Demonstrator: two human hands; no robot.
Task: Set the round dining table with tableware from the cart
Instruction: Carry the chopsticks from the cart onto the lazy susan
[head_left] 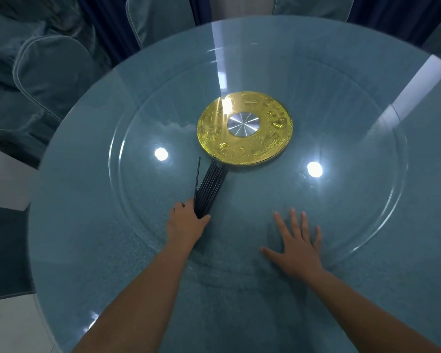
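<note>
Black chopsticks [209, 186] fan out on the glass turntable [354, 200], left hand [186, 221] curled round their near ends, likely to keep the bundle from scattering. Right hand [297, 244] lies flat, fingers spread, probably steadying the turntable. No places set yet.

The near ends of the black chopsticks [209, 186] are hidden inside the left hand [186, 221]'s grip.
</note>
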